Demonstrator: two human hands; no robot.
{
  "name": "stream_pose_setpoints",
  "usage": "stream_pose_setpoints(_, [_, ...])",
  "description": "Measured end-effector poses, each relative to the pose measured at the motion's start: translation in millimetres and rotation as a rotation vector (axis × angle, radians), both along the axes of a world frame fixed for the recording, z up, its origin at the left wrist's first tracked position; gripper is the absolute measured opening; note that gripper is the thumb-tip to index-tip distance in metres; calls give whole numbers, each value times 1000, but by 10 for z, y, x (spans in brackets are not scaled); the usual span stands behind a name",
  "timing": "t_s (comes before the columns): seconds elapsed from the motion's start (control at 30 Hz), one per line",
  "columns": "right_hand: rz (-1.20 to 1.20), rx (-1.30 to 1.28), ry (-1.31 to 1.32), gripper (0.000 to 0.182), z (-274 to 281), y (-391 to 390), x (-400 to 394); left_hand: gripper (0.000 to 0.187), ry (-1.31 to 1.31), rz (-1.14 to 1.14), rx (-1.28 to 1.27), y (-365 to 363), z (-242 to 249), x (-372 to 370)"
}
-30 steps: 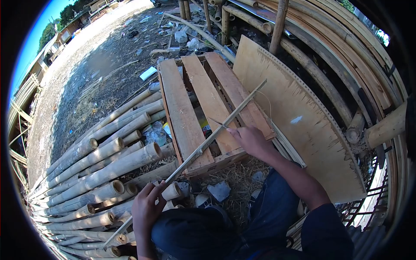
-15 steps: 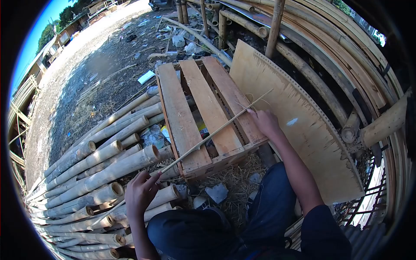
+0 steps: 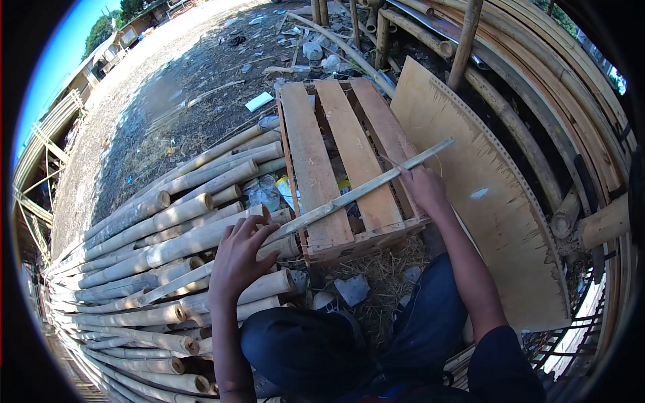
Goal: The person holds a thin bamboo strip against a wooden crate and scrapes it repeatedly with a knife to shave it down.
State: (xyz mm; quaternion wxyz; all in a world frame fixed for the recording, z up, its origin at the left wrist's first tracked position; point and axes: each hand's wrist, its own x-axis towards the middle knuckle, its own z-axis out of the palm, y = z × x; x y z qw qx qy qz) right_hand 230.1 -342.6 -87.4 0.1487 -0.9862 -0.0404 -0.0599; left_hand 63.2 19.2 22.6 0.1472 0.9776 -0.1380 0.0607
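A long, flat bamboo strip [image 3: 349, 197] slants across a slatted wooden crate [image 3: 326, 243], its far end over a plywood sheet. My right hand [image 3: 426, 188] is closed around the strip near that end. Something thin and pointed [image 3: 391, 162] juts out from the same hand, too slim to name. Over the strip's nearer part, my left hand [image 3: 242, 258] is open, with thumb and fingers apart. The strip passes behind it and carries on down to the left over the bamboo poles [image 3: 168, 258].
The plywood sheet [image 3: 484, 221] with a ragged edge leans at the right, before stacked planks and poles [image 3: 537, 87]. A pale stone [image 3: 352, 291] and straw lie between my legs [image 3: 302, 342] and the crate. Litter [image 3: 312, 50] is scattered on the ground beyond.
The strip has turned to show its broad, flat face. My left hand has gone from a pinch on it to spread fingers. My right hand keeps its hold, and the view has shifted.
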Motion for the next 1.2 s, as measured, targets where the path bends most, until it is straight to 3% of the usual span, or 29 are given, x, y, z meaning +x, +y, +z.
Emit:
stream_pose_setpoints(0.13, [4, -37, 66, 65, 104, 43, -24, 40, -6, -58, 92, -62, -48, 258])
stream_pose_setpoints(0.2, [-8, -33, 70, 65, 100, 16, -23, 41, -30, -62, 17, -230, -19, 348])
stream_pose_setpoints(0.27, [-2, -12, 44, 65, 76, 21, -29, 44, 57, -86, -36, -267, -101, 423])
stream_pose_setpoints(0.37, [2, 24, -12, 63, 11, -6, -7, 46, 349, -1, 131, -314, -201, 574])
stream_pose_setpoints(0.43, [-17, 5, 53, 60, 52, -20, -15, 30, 318, 4, 116, -339, -202, 570])
stream_pose_setpoints(0.53, [-6, 40, 84, 61, 80, -16, -43, 25, 202, -60, 63, -246, -342, 579])
stream_pose_setpoints(0.83, [-15, 56, -124, 64, -84, -156, -8, 27, -41, -82, 39, -226, -439, 346])
stream_pose_setpoints(0.97, [93, -26, 59, 59, 116, 21, -172, 27, -158, -97, 61, -140, -529, 276])
stream_pose_setpoints(1.2, [-88, 26, -25, 65, -32, -138, -137, 28, -311, -73, 57, -92, -590, 134])
